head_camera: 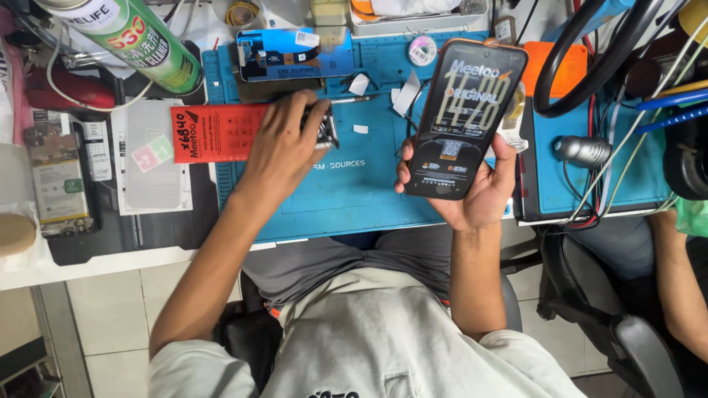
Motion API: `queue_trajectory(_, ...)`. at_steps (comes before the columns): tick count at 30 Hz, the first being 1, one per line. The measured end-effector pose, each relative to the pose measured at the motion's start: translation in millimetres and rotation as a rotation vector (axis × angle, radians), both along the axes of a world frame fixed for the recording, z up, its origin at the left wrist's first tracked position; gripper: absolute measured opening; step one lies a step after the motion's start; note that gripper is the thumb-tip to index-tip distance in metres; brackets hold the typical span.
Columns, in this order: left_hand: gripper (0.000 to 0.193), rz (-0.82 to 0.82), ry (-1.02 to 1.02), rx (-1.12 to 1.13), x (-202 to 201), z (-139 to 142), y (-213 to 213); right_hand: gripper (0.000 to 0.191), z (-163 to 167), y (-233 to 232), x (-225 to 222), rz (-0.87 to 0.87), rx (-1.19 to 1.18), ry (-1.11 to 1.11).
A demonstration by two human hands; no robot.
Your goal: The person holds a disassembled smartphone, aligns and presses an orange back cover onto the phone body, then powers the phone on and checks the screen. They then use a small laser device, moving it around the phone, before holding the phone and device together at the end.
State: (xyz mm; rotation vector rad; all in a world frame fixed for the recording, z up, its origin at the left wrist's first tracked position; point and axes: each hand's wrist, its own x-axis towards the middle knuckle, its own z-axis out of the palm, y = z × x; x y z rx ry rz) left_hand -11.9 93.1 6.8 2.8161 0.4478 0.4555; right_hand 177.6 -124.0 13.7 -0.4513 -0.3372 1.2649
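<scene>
Risk: right hand [479, 195] clasps phone [463, 118] by its lower end; left hand [284, 140], closed on small tool [327, 131], may jog it loose

A phone [466, 118] with a dark screen and an orange edge stands tilted above the blue work mat [354, 191], its top leaning to the right. White and pale printing covers its screen, probably a protective film. The right hand [472, 188] grips it from below, thumb on its left edge and fingers along its right. The left hand [284, 144] rests on the mat beside a red card [214, 133], closed over a small dark metallic part [327, 129], mostly hidden, perhaps a clip.
</scene>
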Motion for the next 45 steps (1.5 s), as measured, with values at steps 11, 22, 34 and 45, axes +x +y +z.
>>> queue_trajectory(11, 0.046, 0.107, -0.157, -0.021, 14, -32, -15, 0.079, -2, 14, -15, 0.137, 0.059, 0.061)
queue_trajectory(22, 0.078, -0.002, -0.159, -0.308, 1, -14, 3, 0.080, -8, 21, -26, 0.139, 0.001, -0.051)
queue_trajectory(34, 0.097, -0.050, -0.784, -1.087, -17, 5, -61, 0.060, 6, 49, -109, -0.186, -0.284, -1.262)
queue_trajectory(45, 0.078, -0.062, -1.307, -1.917, -70, -31, -41, 0.031, 17, 115, -52, -0.472, -0.271, -1.800)
